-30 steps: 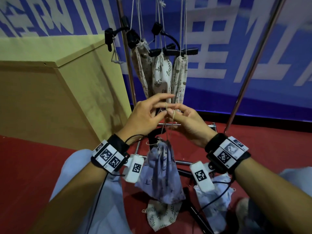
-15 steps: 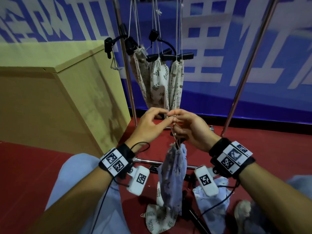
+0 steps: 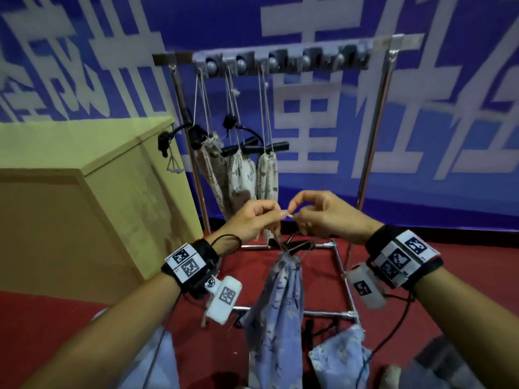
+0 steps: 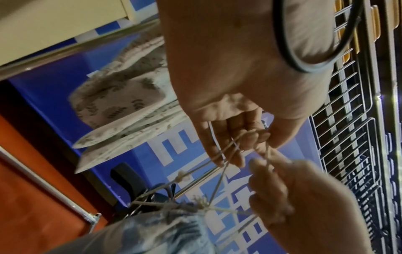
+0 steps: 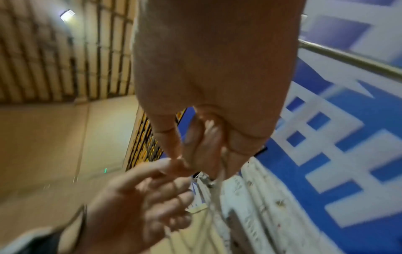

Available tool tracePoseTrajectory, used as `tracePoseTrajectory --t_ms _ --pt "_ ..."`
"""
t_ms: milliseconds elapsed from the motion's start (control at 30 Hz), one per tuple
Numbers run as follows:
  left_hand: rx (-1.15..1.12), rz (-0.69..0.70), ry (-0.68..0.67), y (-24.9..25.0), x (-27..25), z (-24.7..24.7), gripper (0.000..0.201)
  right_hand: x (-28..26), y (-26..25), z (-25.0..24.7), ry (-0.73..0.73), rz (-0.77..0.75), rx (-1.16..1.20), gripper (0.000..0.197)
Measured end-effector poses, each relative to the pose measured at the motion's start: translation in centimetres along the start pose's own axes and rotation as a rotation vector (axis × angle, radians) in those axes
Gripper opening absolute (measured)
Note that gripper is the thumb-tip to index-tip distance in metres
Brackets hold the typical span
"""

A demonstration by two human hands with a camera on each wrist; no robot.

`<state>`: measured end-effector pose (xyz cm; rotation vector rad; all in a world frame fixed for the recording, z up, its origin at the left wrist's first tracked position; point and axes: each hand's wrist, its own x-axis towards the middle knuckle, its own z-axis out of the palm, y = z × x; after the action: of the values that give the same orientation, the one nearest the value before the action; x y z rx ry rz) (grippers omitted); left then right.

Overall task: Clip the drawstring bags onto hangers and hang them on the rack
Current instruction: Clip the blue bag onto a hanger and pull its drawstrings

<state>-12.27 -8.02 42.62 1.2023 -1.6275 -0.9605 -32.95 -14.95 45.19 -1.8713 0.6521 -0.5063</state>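
A pale blue drawstring bag (image 3: 276, 318) hangs in front of me from its cord (image 3: 276, 237). A black clip hanger (image 3: 295, 245) sits at its gathered top. My left hand (image 3: 276, 216) and right hand (image 3: 299, 216) meet fingertip to fingertip above the bag, each pinching the cord. In the left wrist view the cord (image 4: 219, 173) crosses my left fingers (image 4: 234, 146) and runs down to the bag (image 4: 163, 230). Three cream leaf-print bags (image 3: 241, 178) hang by cords from the rack's top bar (image 3: 280, 61), black hangers at their tops.
A yellow wooden box (image 3: 70, 206) stands left of the rack. The rack's right post (image 3: 370, 153) and low base bars (image 3: 323, 314) frame the bag. Another blue bag (image 3: 339, 357) lies on the red floor. A bare black hanger (image 3: 168, 138) sticks out by the left post.
Both hands have risen with the cord and the blue bag has come up off the floor pile. My view has tilted up, bringing the rack's top bar into sight.
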Motion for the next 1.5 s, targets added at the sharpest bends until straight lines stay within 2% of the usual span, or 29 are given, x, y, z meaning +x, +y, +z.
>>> tracePoseTrajectory --t_ms 67,133,200,333,433,533,700,833,900,967,1033,1133,1267,1367,1433,1500 --pt "0.05 -0.061 -0.016 1.9 1.7 -0.8 0.025 0.3 -1.4 -1.9 -0.046 -0.032 -0.227 0.016" --pt "0.146 -0.093 -0.018 4.0 3.8 -1.8 0.023 1.2 -3.1 -4.3 -0.012 -0.056 -0.344 0.018" --pt "0.294 -0.055 0.0 5.8 5.9 -3.0 0.024 2.6 -4.8 -6.2 0.096 -0.101 -0.397 0.021" --pt "0.587 0.023 0.073 10.6 9.9 -5.0 0.026 6.0 -8.7 -8.8 0.417 -0.25 -0.578 0.032" --pt "0.745 0.068 0.181 13.8 12.7 -7.2 0.027 8.6 -11.8 -10.6 0.395 -0.267 -0.61 0.031" --pt "0.733 0.037 0.236 15.4 15.6 -9.6 0.033 11.5 -14.2 -12.4 0.391 -0.244 -0.679 0.019" --pt "0.59 0.084 0.35 16.0 20.2 -11.3 0.031 16.1 -16.1 -14.5 0.611 -0.293 -0.605 0.015" --pt "0.534 0.118 0.456 16.1 23.1 -11.7 0.026 19.4 -15.7 -16.4 0.722 -0.235 -0.522 0.033" --pt "0.517 0.138 0.509 15.6 24.1 -11.6 0.026 20.9 -15.2 -16.7 0.745 -0.179 -0.496 0.038" --pt "0.52 0.135 0.535 14.5 25.0 -11.4 0.027 22.3 -14.6 -16.7 0.752 -0.137 -0.473 0.032" --pt "0.541 0.129 0.559 13.2 25.7 -11.1 0.03 23.2 -13.9 -16.5 0.78 -0.134 -0.463 0.026" --pt "0.605 0.142 0.599 11.6 26.4 -11.0 0.032 23.3 -12.5 -16.1 0.797 -0.156 -0.456 0.029" --pt "0.622 0.138 0.507 10.3 25.6 -10.1 0.036 21.5 -10.3 -14.4 0.708 -0.164 -0.465 0.03" --pt "0.627 0.144 0.504 10.3 24.9 -9.6 0.035 20.9 -9.8 -13.6 0.73 -0.178 -0.419 0.032" --pt "0.636 0.136 0.459 10.5 24.6 -9.8 0.031 20.5 -10.2 -13.2 0.673 -0.113 -0.391 0.03" --pt "0.648 0.129 0.386 10.4 23.7 -9.7 0.022 19.5 -10.3 -12.4 0.608 -0.023 -0.46 0.021"
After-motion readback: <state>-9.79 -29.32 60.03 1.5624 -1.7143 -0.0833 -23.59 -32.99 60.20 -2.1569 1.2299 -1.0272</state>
